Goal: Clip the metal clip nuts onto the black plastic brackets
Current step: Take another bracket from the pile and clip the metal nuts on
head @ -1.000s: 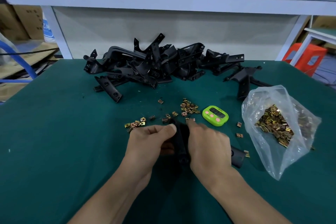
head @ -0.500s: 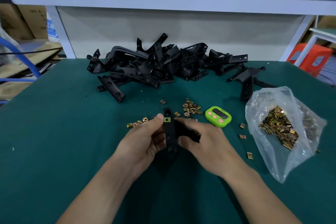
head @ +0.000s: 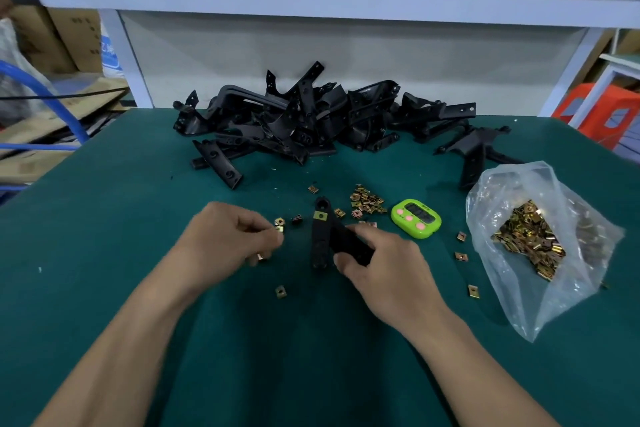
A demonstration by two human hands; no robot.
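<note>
Both of your hands are near the middle of the frame, over the green table (head: pixel 104 253). Your right hand (head: pixel 384 267) grips a black plastic bracket (head: pixel 320 236) by its lower right part, fingers curled round it, so that its long arm points toward the top of the frame. One fitted clip nut (head: pixel 320 215) sits clipped near that upper end. Left of the bracket and apart from it, your left hand (head: pixel 225 239) has its fingers curled, the tips pinching a small clip nut (head: pixel 280 228); motion blur softens the detail there. Several loose clip nuts (head: pixel 281 291) lie scattered on the table around your hands, and a small heap of clip nuts (head: pixel 367 203) lies just above your right hand. Right of that heap rests a green timer (head: pixel 415 218). At the right edge a clear plastic bag (head: pixel 519 191) holds many more nuts. Across the upper middle lies a pile of black brackets (head: pixel 311 121).
</note>
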